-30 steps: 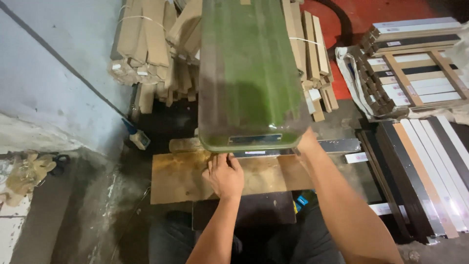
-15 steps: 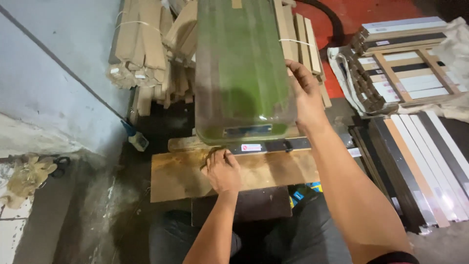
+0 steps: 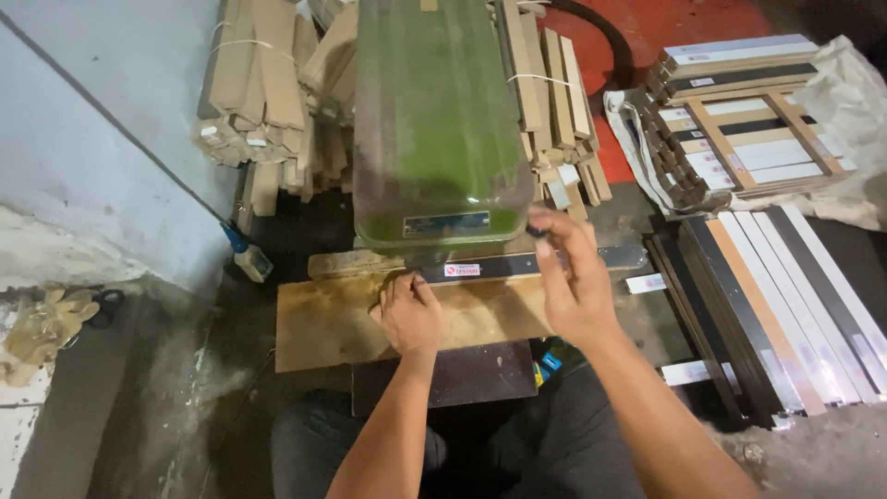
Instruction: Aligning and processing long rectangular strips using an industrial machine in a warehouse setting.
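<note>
A big green machine housing [image 3: 439,120] stands over a wooden work board [image 3: 342,323]. A dark moulding strip [image 3: 517,265] lies across the board under the machine's front edge. My left hand [image 3: 409,312] rests on the board, fingertips against the strip. My right hand [image 3: 573,277] hovers at the machine's lower right corner, fingers loosely curled with a small dark thing pinched at the fingertips; I cannot make out what it is.
Bundles of wooden sticks [image 3: 263,92] are piled behind the machine on both sides. Stacks of frame mouldings [image 3: 795,296] lie at the right, with assembled frames [image 3: 748,139] further back. A grey wall [image 3: 111,120] stands at the left; gloves [image 3: 42,328] lie on the floor.
My right hand came down from the machine's upper right side to its lower right corner. The left hand has stayed on the board by the strip.
</note>
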